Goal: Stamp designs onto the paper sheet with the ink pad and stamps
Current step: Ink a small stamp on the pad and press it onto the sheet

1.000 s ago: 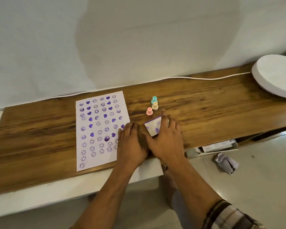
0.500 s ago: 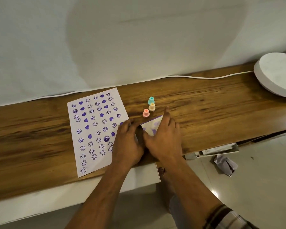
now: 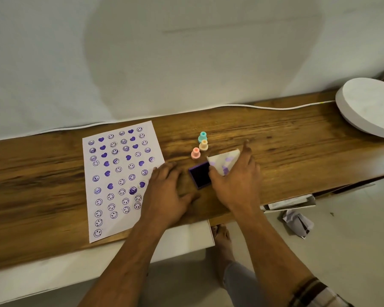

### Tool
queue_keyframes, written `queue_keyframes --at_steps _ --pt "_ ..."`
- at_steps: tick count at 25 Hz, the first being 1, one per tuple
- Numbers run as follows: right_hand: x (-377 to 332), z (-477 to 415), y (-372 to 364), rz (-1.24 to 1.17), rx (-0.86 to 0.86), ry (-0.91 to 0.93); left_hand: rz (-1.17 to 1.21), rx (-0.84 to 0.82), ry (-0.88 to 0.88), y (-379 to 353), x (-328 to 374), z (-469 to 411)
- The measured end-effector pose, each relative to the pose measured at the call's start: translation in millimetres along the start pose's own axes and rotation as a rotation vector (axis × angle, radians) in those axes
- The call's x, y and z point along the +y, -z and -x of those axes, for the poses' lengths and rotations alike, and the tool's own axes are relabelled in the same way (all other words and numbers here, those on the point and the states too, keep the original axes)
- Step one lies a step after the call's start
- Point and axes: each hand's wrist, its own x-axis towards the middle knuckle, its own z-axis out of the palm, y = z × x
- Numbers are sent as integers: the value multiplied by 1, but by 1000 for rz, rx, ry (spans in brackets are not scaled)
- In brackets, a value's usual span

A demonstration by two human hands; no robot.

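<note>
A white paper sheet [image 3: 118,178] covered in purple smileys and hearts lies on the wooden table [image 3: 286,147]. Right of it sits a square purple ink pad [image 3: 200,177], uncovered. My right hand [image 3: 235,180] holds its white, ink-stained lid [image 3: 225,161] tilted up beside the pad. My left hand [image 3: 166,193] rests flat on the table, fingers spread, just left of the pad and over the sheet's right edge. Three small stamps stand behind the pad: teal [image 3: 202,137], orange [image 3: 203,145] and pink [image 3: 195,153].
A round white slab [image 3: 372,107] lies at the table's far right. A white cable [image 3: 264,106] runs along the back edge by the wall. Below the table's front are a white ledge [image 3: 182,240], a cardboard box [image 3: 290,202] and crumpled paper [image 3: 297,221] on the floor.
My right hand has lifted the lid off and swung it right, exposing the purple pad. My left hand has drawn back a little to the left.
</note>
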Motion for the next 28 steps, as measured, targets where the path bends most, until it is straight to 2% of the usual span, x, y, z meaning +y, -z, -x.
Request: queue_keyframes --at_steps 3,6,9,18,20,22,25,28 --pt "28 -14 17 21 32 -120 118 -41 37 -1 11 -14" --pt "45 -17 19 41 43 -131 277 80 88 -2 22 -33" --pt "50 -15 14 89 33 -98 268 191 110 -7 31 -46" --pt "48 -13 21 49 -19 -61 276 213 141 -20 49 -61" --pt "36 -12 26 -27 10 -28 318 217 139 -15 51 -58" --pt "18 -10 33 -229 23 27 357 211 109 -3 52 -50" --pt "-17 4 38 -572 -155 -12 386 194 18 15 48 -25" --pt "-41 22 31 -679 -311 -70 377 231 -85 30 37 5"
